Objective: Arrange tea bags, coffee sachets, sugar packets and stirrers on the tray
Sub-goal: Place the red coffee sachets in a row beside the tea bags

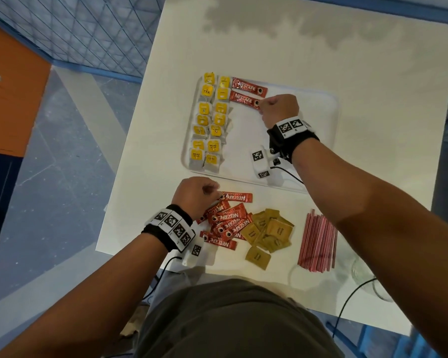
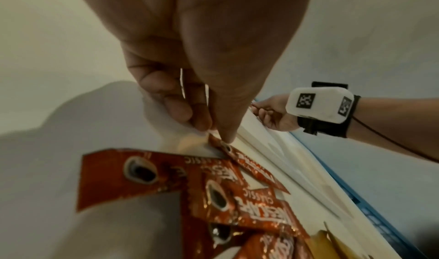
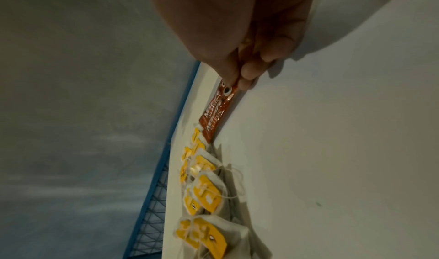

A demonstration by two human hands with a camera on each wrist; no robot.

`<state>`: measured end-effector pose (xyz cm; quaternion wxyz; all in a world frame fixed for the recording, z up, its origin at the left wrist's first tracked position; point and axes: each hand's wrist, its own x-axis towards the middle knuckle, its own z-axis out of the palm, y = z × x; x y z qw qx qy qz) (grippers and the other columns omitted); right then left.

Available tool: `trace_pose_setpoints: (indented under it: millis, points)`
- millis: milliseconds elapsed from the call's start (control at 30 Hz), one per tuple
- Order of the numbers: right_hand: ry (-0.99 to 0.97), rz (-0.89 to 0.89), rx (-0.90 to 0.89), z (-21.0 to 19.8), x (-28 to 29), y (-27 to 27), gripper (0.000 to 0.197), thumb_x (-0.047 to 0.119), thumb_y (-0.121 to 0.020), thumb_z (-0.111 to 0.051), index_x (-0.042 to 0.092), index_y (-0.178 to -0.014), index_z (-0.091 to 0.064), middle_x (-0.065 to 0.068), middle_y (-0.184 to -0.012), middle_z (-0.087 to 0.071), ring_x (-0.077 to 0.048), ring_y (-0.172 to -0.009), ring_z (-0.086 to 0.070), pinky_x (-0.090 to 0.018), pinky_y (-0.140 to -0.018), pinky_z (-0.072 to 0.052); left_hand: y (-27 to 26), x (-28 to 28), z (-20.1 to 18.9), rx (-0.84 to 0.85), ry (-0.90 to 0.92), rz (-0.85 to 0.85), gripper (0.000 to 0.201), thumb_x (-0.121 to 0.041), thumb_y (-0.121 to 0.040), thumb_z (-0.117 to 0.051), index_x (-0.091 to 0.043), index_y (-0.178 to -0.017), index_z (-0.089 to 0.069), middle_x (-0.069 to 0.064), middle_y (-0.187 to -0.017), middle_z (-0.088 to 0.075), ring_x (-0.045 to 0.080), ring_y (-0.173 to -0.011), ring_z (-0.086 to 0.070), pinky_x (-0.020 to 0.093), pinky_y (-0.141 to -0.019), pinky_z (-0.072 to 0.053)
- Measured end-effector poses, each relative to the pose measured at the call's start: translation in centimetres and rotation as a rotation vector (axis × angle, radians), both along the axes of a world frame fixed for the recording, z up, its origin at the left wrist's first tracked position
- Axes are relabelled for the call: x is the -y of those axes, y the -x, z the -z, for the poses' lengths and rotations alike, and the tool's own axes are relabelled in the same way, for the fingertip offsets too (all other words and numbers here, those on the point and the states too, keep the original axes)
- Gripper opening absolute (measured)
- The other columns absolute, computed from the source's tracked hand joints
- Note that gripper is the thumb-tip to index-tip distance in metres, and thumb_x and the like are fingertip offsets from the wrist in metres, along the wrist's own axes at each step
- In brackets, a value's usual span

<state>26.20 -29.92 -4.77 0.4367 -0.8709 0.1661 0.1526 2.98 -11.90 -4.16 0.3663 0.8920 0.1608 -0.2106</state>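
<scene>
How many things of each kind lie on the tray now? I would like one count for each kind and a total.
Tea bags: 14
Coffee sachets: 2, one pinched at its end by the right hand
Sugar packets: 0, all beside the tray
Stirrers: 0, all beside the tray
Total on the tray: 16

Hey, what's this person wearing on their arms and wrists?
Both forearms are bare, no sleeves. The left wrist and right wrist each carry a black strap with a white band of square black-and-white marker tags. A small white camera box, also tagged, hangs under each wrist, trailing a thin black cable.
</scene>
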Motion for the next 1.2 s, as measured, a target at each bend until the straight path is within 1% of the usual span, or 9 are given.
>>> trace_pose_setpoints:
  millis: [67,167,367,467,600,767,900,1067,1200]
  points:
    - [0.04,-0.005,-0.001,0.1,-0.2,-0.2,0.018,0.029,-0.084,-0.07,0.019,-0.072,-0.079,0.005,-0.064,-0.07,-0.016,-0.061,-0.069,-0.023,-0.051,-0.051,-0.1,0.1,0.2,0.001,0.013,0.009,0.022,-0.034,-0.081,-0.081,-0.025,-0.1,-0.077,-0.019,-0.082,-0.067,-0.012,-0.076,-0.058,0.002,-0.074,-0.038]
    - [0.096,-0.003,0.012,-0.1,-0.2,-0.8,0.021,0.03,-0.083,-0.069,0.021,-0.064,-0.074,0.008,-0.058,-0.066,-0.015,-0.06,-0.068,-0.026,-0.056,-0.055,-0.2,0.2,0.1,0.004,0.059,0.039,0.022,-0.029,-0.081,-0.08,-0.025,-0.103,-0.076,-0.02,-0.085,-0.067,-0.011,-0.08,-0.059,0.012,-0.08,-0.044]
    - [0.174,-0.107,0.063,-0.1,0.2,-1.9,0.02,0.026,-0.091,-0.066,0.014,-0.087,-0.08,0.001,-0.073,-0.066,-0.018,-0.067,-0.062,-0.026,-0.063,-0.049,-0.1,-0.1,0.4,0.063,0.011,0.187,0.021,-0.028,-0.084,-0.078,-0.025,-0.105,-0.077,-0.02,-0.083,-0.056,-0.002,-0.078,-0.054,0.023,-0.081,-0.044]
    - [0.223,-0.136,0.08,0.0,0.4,-2.4,0.021,0.028,-0.093,-0.066,0.014,-0.087,-0.08,-0.002,-0.076,-0.069,-0.02,-0.069,-0.063,-0.025,-0.062,-0.048,-0.1,-0.2,0.2,0.061,0.012,0.219,0.023,-0.029,-0.086,-0.077,-0.024,-0.108,-0.077,-0.013,-0.089,-0.058,0.007,-0.084,-0.056,0.023,-0.08,-0.042]
    - [0.237,-0.173,0.1,0.0,0.5,-2.5,0.022,0.025,-0.094,-0.064,0.011,-0.086,-0.08,-0.005,-0.078,-0.071,-0.019,-0.069,-0.062,-0.026,-0.063,-0.049,0.1,-0.1,0.0,0.052,0.009,0.261,0.027,-0.029,-0.086,-0.077,-0.022,-0.112,-0.076,-0.009,-0.096,-0.057,0.009,-0.088,-0.055,0.026,-0.084,-0.045]
    - [0.198,-0.09,0.115,0.3,0.3,-2.1,0.028,0.037,-0.092,-0.068,0.014,-0.108,-0.069,0.0,-0.112,-0.07,-0.017,-0.096,-0.062,-0.024,-0.078,-0.045,0.3,0.4,-0.1,0.084,-0.016,0.278,0.024,-0.024,-0.086,-0.077,-0.019,-0.109,-0.077,-0.01,-0.095,-0.055,0.01,-0.086,-0.055,0.025,-0.082,-0.045]
    - [0.123,-0.08,0.133,-0.3,0.2,-0.6,0.023,0.042,-0.09,-0.068,0.02,-0.097,-0.069,0.006,-0.101,-0.068,-0.013,-0.09,-0.063,-0.024,-0.072,-0.045,-0.1,0.7,-0.4,0.052,-0.082,0.309,0.014,-0.025,-0.085,-0.077,-0.02,-0.097,-0.073,-0.009,-0.093,-0.054,0.013,-0.085,-0.056,0.029,-0.079,-0.047]
    - [0.029,-0.166,0.163,-1.5,0.0,3.8,0.019,0.044,-0.089,-0.07,0.026,-0.084,-0.066,0.013,-0.071,-0.063,-0.008,-0.069,-0.062,-0.024,-0.07,-0.049,-0.4,0.5,-0.3,0.017,-0.059,0.296,0.008,-0.027,-0.083,-0.077,-0.025,-0.082,-0.07,-0.014,-0.081,-0.061,0.009,-0.078,-0.057,0.032,-0.076,-0.05]
    - [-0.025,-0.24,0.148,-2.7,0.8,7.6,0.023,0.044,-0.089,-0.072,0.021,-0.087,-0.071,0.012,-0.074,-0.065,-0.001,-0.067,-0.058,-0.018,-0.065,-0.046,-0.2,-0.1,-0.4,-0.017,0.092,0.082,0.018,-0.03,-0.08,-0.082,-0.026,-0.074,-0.065,-0.013,-0.077,-0.07,-0.001,-0.072,-0.061,0.014,-0.066,-0.045]
